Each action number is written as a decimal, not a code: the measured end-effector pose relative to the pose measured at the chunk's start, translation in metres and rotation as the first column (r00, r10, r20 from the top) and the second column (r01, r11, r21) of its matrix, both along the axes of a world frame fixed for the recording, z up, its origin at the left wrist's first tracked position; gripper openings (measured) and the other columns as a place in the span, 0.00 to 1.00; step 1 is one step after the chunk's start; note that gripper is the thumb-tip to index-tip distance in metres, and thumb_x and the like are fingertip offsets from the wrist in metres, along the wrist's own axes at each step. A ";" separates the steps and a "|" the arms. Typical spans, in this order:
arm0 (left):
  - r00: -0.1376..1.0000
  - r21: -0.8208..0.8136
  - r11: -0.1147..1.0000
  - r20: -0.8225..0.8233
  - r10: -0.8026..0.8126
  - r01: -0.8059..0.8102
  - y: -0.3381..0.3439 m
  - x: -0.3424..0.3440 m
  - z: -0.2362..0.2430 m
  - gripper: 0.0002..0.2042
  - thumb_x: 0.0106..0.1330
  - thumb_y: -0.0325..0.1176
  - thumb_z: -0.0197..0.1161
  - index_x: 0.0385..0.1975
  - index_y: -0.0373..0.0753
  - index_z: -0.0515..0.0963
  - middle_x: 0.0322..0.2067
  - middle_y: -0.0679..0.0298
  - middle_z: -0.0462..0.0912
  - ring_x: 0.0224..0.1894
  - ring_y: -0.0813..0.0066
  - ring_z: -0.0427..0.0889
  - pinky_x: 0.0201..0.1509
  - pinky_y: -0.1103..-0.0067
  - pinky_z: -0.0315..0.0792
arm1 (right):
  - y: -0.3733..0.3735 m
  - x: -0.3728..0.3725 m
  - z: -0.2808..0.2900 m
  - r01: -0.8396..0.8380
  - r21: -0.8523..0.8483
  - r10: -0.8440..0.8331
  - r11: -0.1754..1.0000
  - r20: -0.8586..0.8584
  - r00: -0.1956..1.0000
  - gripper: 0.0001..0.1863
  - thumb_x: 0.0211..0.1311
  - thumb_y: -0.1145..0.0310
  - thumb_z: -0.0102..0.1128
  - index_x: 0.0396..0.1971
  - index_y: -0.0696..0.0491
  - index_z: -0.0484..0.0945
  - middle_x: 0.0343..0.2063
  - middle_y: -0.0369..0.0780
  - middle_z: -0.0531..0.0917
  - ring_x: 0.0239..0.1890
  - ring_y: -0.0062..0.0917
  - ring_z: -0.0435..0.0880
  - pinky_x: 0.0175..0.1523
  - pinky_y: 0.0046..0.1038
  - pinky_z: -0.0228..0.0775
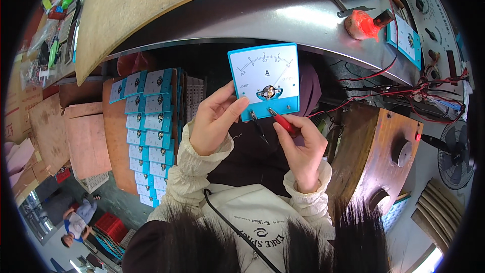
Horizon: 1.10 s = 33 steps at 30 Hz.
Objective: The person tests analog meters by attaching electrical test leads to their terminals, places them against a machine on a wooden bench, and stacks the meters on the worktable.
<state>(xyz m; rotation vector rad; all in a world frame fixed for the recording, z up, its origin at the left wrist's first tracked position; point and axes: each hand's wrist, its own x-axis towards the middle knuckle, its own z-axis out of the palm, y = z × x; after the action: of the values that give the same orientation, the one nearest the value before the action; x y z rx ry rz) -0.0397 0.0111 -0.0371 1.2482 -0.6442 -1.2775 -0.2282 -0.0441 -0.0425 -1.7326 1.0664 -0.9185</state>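
Observation:
In front of me my left hand grips a square analog ammeter by its left edge, thumb on the front. The meter has a white scale face, a blue rim and a round metal part low in its middle. My right hand pinches a red-sleeved test clip, whose metal tip touches the blue lower strip of the meter. A black test clip hangs from the strip's left terminal, close to my left thumb. A bare screw terminal shows at the strip's right end.
Rows of similar blue-and-white meters lie overlapping on a board at left. Beyond my hands runs a metal bench with an orange-red pot and a dialled instrument. Red wires trail above a wooden box with knobs.

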 end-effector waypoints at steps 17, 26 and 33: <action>0.999 0.021 0.999 -0.029 -0.038 0.039 -0.009 -0.004 -0.002 0.21 0.70 0.32 0.57 0.61 0.32 0.68 0.38 0.68 0.80 0.33 0.86 0.74 0.35 0.88 0.65 | -0.007 -0.005 0.011 0.210 -0.218 -0.203 0.953 0.056 0.978 0.30 0.36 0.76 0.79 0.44 0.59 0.75 0.48 0.44 0.71 0.41 0.28 0.77 0.42 0.25 0.74; 0.982 0.084 0.983 0.084 -0.167 0.160 -0.029 -0.044 0.003 0.21 0.69 0.29 0.57 0.62 0.33 0.68 0.39 0.69 0.80 0.34 0.88 0.73 0.36 0.88 0.65 | -0.002 -0.029 0.021 0.239 -0.170 -0.249 0.956 -0.036 0.968 0.49 0.37 0.68 0.79 0.61 0.61 0.61 0.59 0.52 0.66 0.58 0.46 0.71 0.58 0.36 0.70; 0.905 -0.076 0.917 0.211 -0.369 0.391 -0.020 -0.134 0.001 0.21 0.69 0.22 0.51 0.62 0.26 0.64 0.44 0.63 0.77 0.42 0.83 0.75 0.50 0.84 0.68 | 0.020 -0.087 -0.004 0.473 -0.091 -0.480 0.876 -0.072 0.874 0.64 0.32 0.61 0.80 0.69 0.61 0.47 0.61 0.55 0.62 0.63 0.48 0.65 0.65 0.36 0.60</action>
<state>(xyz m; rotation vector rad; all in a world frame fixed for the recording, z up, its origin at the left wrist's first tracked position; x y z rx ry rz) -0.1733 -0.0094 -0.0358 1.1935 -1.1328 -1.4212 -0.3149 -0.0243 -0.0464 -1.6053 1.5857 -1.1980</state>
